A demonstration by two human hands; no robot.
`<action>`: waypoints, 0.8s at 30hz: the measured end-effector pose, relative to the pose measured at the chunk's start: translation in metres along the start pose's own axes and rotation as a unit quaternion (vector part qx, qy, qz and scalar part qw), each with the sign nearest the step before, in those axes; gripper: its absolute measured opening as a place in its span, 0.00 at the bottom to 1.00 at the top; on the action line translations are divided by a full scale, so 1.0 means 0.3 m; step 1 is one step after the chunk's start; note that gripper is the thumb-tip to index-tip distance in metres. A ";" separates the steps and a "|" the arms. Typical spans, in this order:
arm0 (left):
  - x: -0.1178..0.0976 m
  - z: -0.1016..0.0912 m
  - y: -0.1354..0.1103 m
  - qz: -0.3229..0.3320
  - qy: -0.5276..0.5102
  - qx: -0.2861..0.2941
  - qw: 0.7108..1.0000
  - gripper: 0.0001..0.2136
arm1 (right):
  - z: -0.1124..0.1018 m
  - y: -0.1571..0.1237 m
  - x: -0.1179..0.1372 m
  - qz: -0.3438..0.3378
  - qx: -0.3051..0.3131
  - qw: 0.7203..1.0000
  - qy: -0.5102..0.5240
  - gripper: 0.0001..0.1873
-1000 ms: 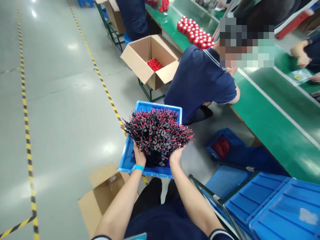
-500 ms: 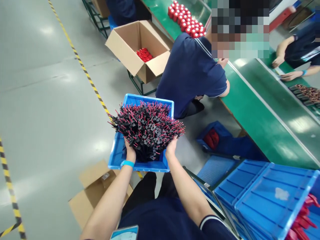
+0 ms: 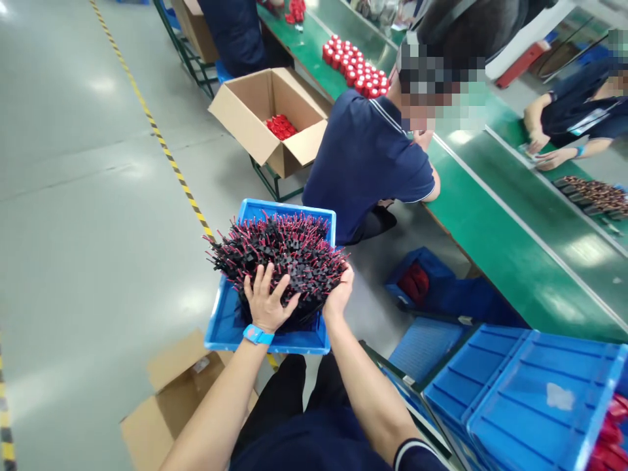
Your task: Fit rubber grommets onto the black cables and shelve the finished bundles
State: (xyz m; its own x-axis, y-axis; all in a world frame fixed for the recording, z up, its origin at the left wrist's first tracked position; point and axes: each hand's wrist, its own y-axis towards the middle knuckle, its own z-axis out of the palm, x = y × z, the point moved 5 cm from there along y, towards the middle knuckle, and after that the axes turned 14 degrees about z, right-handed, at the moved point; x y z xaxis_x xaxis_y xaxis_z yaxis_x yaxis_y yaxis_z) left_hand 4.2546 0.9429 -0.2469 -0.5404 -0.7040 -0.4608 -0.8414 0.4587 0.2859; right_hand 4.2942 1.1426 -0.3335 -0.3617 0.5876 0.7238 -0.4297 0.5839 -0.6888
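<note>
A big bundle of black-and-red wired parts (image 3: 282, 255) lies over a blue plastic bin (image 3: 226, 327) in front of me. My left hand (image 3: 266, 301), with a blue wristband, rests on top of the bundle's near side, fingers spread flat. My right hand (image 3: 338, 291) cups the bundle's right edge, its fingers curled against the parts.
A co-worker in a dark blue shirt (image 3: 367, 157) sits at the green conveyor belt (image 3: 510, 242). An open cardboard box with red parts (image 3: 269, 121) stands on a frame beyond the bin. Blue crates (image 3: 530, 399) sit at right, another cardboard box (image 3: 171, 399) at lower left.
The bundle has come down toward the bin. My left hand moved from under the bundle's side onto its top and spread its fingers.
</note>
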 end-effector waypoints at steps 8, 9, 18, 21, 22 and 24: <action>-0.001 -0.027 0.012 -0.026 0.014 -0.005 1.000 0.29 | 0.035 -0.015 0.023 0.009 0.060 0.998 0.003 0.37; -0.010 -0.045 0.011 -0.027 0.011 -0.008 1.000 0.31 | 0.020 -0.009 0.032 0.023 0.081 0.996 0.010 0.39; 0.097 -0.307 0.463 -0.100 0.047 -0.079 0.991 0.24 | -0.213 0.031 -0.024 0.165 0.095 0.982 0.011 0.45; 0.168 -0.275 0.599 -0.096 0.020 -0.018 0.995 0.16 | -0.265 -0.012 -0.093 0.196 0.062 0.979 0.001 0.42; 0.179 -0.267 0.619 -0.090 0.013 -0.012 0.996 0.13 | -0.280 -0.028 -0.115 0.204 0.055 0.977 0.000 0.41; 0.175 -0.263 0.635 -0.071 -0.008 -0.024 0.997 0.11 | -0.310 -0.056 -0.150 0.218 0.041 0.975 0.000 0.39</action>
State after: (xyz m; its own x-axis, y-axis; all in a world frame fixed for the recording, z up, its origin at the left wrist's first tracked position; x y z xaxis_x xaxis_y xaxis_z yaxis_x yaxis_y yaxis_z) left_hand 4.0652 0.9505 -0.1503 -0.4154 -0.7513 -0.5128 -0.9093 0.3280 0.2560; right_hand 4.3945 1.1584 -0.3584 -0.5238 0.7703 0.3637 -0.3003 0.2326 -0.9251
